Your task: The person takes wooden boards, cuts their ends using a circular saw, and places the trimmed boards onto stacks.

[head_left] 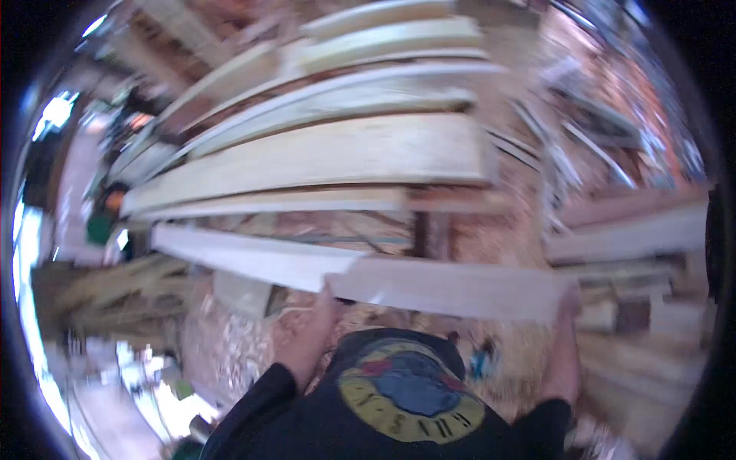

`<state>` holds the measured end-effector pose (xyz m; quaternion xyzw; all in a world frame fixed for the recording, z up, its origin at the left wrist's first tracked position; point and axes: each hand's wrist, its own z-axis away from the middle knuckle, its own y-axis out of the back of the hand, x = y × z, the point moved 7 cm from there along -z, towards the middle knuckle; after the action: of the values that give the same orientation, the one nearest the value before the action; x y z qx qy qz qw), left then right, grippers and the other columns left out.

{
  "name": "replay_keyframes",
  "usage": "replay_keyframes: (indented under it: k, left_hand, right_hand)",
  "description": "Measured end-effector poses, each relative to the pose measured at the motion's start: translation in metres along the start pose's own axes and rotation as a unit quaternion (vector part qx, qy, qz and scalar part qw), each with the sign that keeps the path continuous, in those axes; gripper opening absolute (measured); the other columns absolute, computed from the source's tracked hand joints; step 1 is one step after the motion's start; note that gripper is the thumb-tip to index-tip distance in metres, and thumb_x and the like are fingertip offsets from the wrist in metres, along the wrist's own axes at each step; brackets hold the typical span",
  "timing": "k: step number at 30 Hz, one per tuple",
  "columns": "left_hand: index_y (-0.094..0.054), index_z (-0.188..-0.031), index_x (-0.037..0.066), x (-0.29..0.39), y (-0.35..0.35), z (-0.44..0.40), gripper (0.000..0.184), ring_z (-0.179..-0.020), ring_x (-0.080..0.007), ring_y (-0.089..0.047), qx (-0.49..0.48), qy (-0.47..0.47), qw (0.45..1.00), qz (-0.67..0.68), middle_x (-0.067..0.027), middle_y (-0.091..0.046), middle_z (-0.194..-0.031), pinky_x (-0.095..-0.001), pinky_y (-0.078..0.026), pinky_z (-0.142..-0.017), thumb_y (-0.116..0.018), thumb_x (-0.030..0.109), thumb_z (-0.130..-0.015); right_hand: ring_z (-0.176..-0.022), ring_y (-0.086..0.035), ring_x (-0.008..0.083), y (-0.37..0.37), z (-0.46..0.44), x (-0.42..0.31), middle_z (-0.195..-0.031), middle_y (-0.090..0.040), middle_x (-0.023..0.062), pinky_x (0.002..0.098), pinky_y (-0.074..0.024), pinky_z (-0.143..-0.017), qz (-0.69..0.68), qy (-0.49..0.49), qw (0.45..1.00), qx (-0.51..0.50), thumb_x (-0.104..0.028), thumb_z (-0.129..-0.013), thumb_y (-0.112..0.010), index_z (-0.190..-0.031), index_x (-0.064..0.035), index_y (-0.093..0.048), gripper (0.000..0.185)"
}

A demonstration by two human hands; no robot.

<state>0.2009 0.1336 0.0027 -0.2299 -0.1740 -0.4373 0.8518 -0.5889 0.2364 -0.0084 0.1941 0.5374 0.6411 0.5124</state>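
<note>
Shirt: nearest to us, dark top [307, 425] with a round, yellow-edged print [410, 391].
Left hand: at 11 o'clock from the chest, we find the left hand [328, 300] closed on the near edge of the board; finger detail blurred.
Right hand: at 2 o'clock, we find the right hand [568, 303] closed on the board's right end; exact finger spread cannot be told.
Long board [452, 287]: held in both hands, lying crosswise ahead of the shirt, from 10 to 2 o'clock; pale at left, greyer at right.
Ground: we note wood shavings [249, 330] below the board, and a small blue-green item [481, 362] at 1 o'clock, too blurred to identify.
Side timber: stacked timbers [629, 241] at 2 o'clock; rough brown wood [115, 299] at 10 o'clock.
Board row: beyond the held piece, at 12 o'clock, we record several pale boards [330, 157] side by side.
</note>
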Motion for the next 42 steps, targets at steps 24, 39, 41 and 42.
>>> replay_keyframes:
  k: [24, 39, 41, 42]
  left_hand:
    - [-0.063, -0.119, 0.006, 0.110, 0.120, -0.065, 0.046, -0.093, -0.0264, -0.067, 0.100, -0.131, 0.983, 0.085, -0.0100, -0.068, -0.105, -0.0438, -0.058, -0.081, -0.057, 0.048, -0.101]
    - [-0.050, -0.138, -0.004, 0.206, -0.023, 0.015, 0.060, -0.119, -0.0399, -0.057, 0.143, -0.555, 0.624, -0.531, -0.0278, -0.061, -0.125, -0.0466, -0.041, -0.108, -0.069, 0.024, -0.087]
    - [-0.061, -0.126, -0.002, 0.159, -0.101, 0.030, 0.048, -0.120, -0.0391, -0.056, 0.043, -0.482, 0.606, -0.631, -0.0238, -0.063, -0.123, -0.0451, -0.041, -0.106, -0.070, 0.026, -0.087]
    - [-0.062, -0.123, 0.000, 0.135, -0.142, 0.041, 0.044, -0.119, -0.0391, -0.056, -0.061, -0.468, 0.602, -0.644, -0.0221, -0.063, -0.124, -0.0443, -0.041, -0.106, -0.070, 0.026, -0.088]
  right_hand:
    - [-0.108, -0.065, 0.0386, -0.061, 0.072, -0.110, -0.120, -0.069, 0.0236, 0.0476, -0.0479, -0.094, -0.028, 0.034, 0.999, -0.011, -0.064, -0.099, -0.039, -0.119, 0.0011, -0.069, 0.074]
    - [-0.117, -0.061, 0.0353, -0.066, 0.102, -0.073, -0.134, -0.061, 0.0178, 0.0477, -0.0485, -0.098, -0.241, -0.137, 0.958, -0.068, -0.044, -0.102, -0.042, -0.126, -0.0088, -0.064, 0.048]
    - [-0.114, -0.062, 0.0380, -0.091, 0.105, -0.007, -0.132, -0.062, 0.0200, 0.0487, -0.0498, -0.096, -0.305, -0.178, 0.936, 0.023, -0.039, -0.102, -0.042, -0.124, -0.0082, -0.065, 0.044]
    - [-0.110, -0.064, 0.0378, -0.102, 0.111, 0.021, -0.128, -0.064, 0.0204, 0.0480, -0.0508, -0.095, -0.152, -0.151, 0.977, 0.016, -0.035, -0.102, -0.042, -0.121, -0.0080, -0.066, 0.041]
